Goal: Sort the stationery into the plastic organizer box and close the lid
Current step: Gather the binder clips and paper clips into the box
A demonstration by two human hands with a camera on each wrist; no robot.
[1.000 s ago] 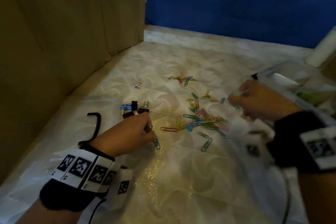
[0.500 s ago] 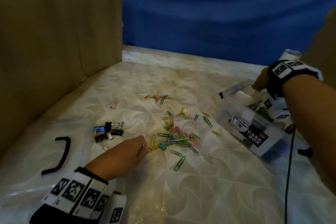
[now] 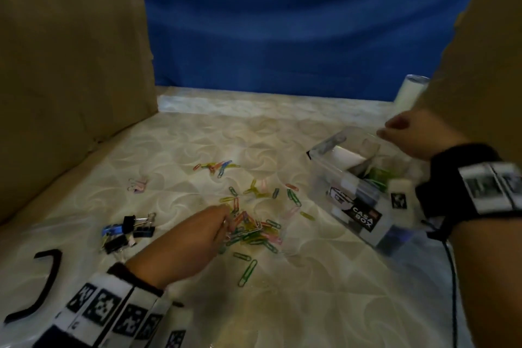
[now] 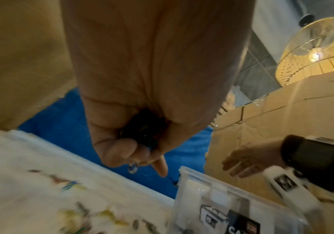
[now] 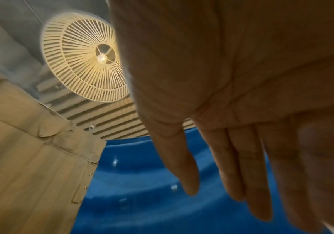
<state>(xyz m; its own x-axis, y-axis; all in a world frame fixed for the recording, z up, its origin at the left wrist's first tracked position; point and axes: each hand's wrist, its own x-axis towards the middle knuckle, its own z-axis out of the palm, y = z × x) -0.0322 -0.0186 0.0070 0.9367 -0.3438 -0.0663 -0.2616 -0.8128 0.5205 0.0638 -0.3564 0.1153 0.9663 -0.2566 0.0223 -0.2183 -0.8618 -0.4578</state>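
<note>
Colourful paper clips (image 3: 261,230) lie scattered in the middle of the pale tablecloth. My left hand (image 3: 224,220) reaches into the pile from the near left. In the left wrist view my left hand (image 4: 148,159) has its fingers curled round a small bunch of paper clips (image 4: 133,167), one silver loop hanging out. The clear plastic organizer box (image 3: 364,220) with a "CASA BOX" label stands open at the right, holding green clips and white blocks. My right hand (image 3: 387,128) hovers over its far end, fingers (image 5: 190,182) straight and holding nothing.
Black and blue binder clips (image 3: 130,232) lie left of the pile, with a few pink clips (image 3: 137,185) further back. A black bent strip (image 3: 48,277) lies near left. Cardboard walls (image 3: 70,65) stand left and right, blue cloth behind, and a white roll (image 3: 409,90) behind the box.
My right hand left the clip pile and went to the far side of the box. My left hand slid right into the pile. The head view tilted up.
</note>
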